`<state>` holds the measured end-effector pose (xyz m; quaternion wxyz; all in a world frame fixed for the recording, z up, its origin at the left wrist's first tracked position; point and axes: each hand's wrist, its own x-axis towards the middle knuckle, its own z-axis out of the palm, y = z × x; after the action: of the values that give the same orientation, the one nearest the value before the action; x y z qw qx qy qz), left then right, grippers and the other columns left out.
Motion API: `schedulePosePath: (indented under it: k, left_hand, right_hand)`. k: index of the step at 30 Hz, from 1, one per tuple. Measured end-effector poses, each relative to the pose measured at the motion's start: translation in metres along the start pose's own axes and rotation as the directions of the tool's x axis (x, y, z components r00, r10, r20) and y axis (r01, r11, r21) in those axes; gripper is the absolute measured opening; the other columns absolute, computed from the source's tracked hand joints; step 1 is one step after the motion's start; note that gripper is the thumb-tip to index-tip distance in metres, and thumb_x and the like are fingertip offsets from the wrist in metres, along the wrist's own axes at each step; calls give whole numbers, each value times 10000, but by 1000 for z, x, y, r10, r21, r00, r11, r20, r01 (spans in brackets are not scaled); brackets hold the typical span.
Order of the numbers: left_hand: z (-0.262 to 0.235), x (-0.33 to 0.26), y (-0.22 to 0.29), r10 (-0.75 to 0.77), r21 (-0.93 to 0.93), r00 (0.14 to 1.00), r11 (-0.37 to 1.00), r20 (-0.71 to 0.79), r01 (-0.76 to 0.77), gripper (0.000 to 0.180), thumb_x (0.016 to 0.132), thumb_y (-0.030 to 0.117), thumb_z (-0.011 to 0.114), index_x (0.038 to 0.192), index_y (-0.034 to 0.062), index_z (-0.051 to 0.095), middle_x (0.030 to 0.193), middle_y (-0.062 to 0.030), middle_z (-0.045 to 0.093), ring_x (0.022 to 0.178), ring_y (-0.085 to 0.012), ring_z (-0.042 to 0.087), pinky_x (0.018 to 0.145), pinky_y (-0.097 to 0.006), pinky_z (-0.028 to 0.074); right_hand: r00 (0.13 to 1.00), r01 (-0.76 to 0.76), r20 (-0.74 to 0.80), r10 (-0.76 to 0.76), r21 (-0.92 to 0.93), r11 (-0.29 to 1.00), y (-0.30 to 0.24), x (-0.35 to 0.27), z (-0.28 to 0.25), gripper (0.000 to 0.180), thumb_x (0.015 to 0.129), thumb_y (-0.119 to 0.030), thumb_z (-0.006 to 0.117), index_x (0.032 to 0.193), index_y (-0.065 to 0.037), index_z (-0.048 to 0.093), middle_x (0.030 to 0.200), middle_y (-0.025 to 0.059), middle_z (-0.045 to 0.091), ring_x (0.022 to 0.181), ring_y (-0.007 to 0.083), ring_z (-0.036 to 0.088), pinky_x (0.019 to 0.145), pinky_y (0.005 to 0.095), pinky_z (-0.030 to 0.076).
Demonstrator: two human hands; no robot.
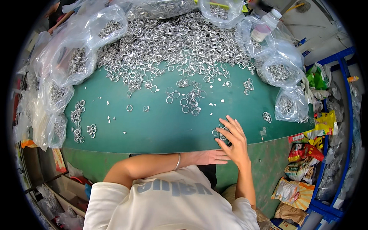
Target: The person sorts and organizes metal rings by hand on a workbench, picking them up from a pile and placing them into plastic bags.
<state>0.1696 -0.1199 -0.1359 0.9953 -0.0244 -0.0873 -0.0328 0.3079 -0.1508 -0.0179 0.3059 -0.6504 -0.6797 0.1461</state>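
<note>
At the near edge of the green table, my right hand [238, 145] is spread with its fingertips over a few silver rings [215, 132], partly covered by the fingers. Just below that edge, my left hand [207, 157] lies flat with its fingers stretched toward my right wrist; a bangle sits on its wrist. No object shows in the left palm. A loose cluster of rings [191, 100] lies near the middle of the table. Behind it spreads a big heap of silver rings [176, 38].
Clear plastic bags [73, 63] holding rings line the left side, and more bags [281, 73] stand at the right. A white bottle [266, 25] leans at the back right. Small ring groups [78, 113] lie at the left. Snack packets [303, 153] hang by a blue rack [343, 76].
</note>
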Motion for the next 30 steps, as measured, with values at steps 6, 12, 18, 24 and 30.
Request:
schedulePosePath:
  k: [6,12,18,24,30]
  left_hand:
    - [-25,1,-12,84,9,993,996,78,-85,585,961,399,278,1417,42,194,1474,-146,222,1382,-308,172,1144,-443,134]
    - [-25,0,-14,159,-474,965,879,210,-41,452,980,324,303,1297,13,384,1342,-134,416,1263,-266,382,1065,-357,313]
    - [16,-9,-1,36,-374,999,927,8,-30,398,979,304,332,1197,7,483,1259,-140,488,1201,-239,452,1027,-336,367]
    - [1,-12,-10,-16,-261,995,965,-102,-11,358,965,313,376,1005,16,573,1003,-134,606,962,-235,600,862,-339,507]
    - [41,-29,-3,-283,56,761,921,-584,386,272,905,320,543,855,59,601,795,-56,631,716,-160,632,550,-265,514]
  right_hand:
    - [999,-23,-36,22,-42,999,-22,6,4,326,699,-153,721,1013,-83,667,1207,85,583,1225,318,457,1021,495,323]
    - [995,91,43,-91,0,996,-20,-13,16,281,691,-117,716,967,-84,680,1185,74,596,1201,317,480,1002,503,345]
    - [994,90,-61,-85,72,993,-38,-51,40,160,662,2,688,814,-49,695,1024,99,652,1112,321,557,964,490,386]
    - [946,181,-271,-177,-10,983,-53,-68,52,118,648,56,633,730,-21,670,809,87,670,913,276,641,892,427,426]
    - [911,126,-404,-87,71,989,-54,-35,28,64,772,50,548,799,39,605,783,128,624,791,295,587,770,423,435]
